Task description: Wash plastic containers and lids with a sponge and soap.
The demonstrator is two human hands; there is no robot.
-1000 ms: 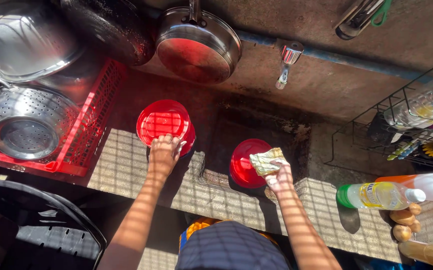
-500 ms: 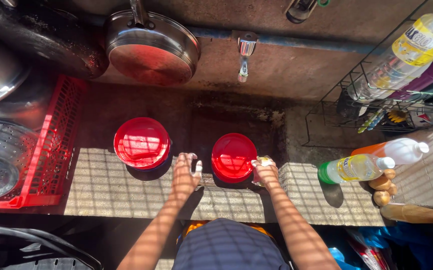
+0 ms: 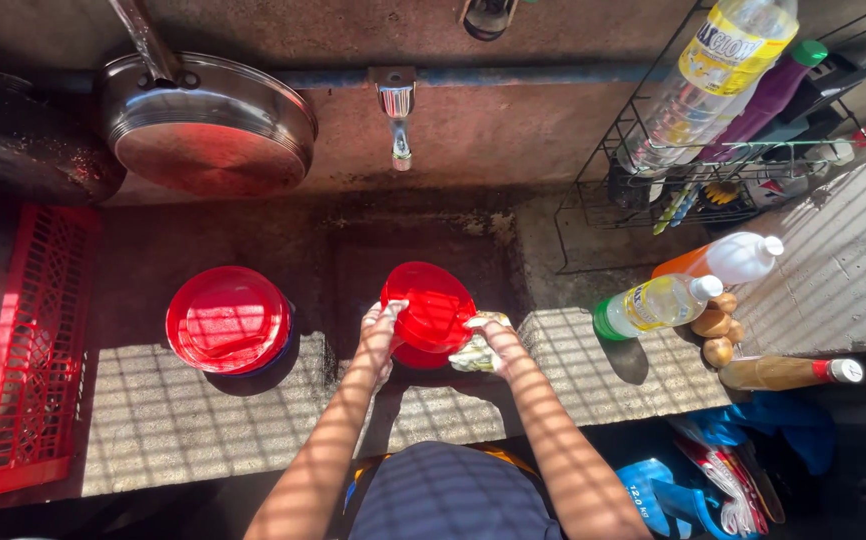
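A round red plastic plate (image 3: 431,308) sits between both hands, above the dark sunken basin (image 3: 353,260) just beyond the inner edge of the tiled worktop (image 3: 213,420). Being round, it has no long axis; its face looks up toward the camera and seems tipped slightly, though how far is hard to tell. A second red rim shows just beneath it, at its near edge.

The left hand (image 3: 381,332) grips the plate's left rim, fingers curled over the edge. The right hand (image 3: 491,338) is closed around a yellow-green dish sponge (image 3: 475,352), pressing it against the plate's right rim.

To the left, well apart, a stack of round red plastic plates (image 3: 228,320) rests at the worktop's inner edge, and a red plastic crate (image 3: 23,350) stands further left. Open tiled worktop lies between the stack and the hands. To the right, a clear bottle of yellow liquid with a green base (image 3: 653,305) and an orange bottle with a white cap (image 3: 723,258) lie on their sides near the worktop's corner, beside some brown round items (image 3: 718,335). Straight ahead, a metal tap (image 3: 397,115) hangs from a blue pipe on the wall, with a steel frying pan (image 3: 208,125) hung to its left and a black wire rack (image 3: 713,150) holding bottles to its right.
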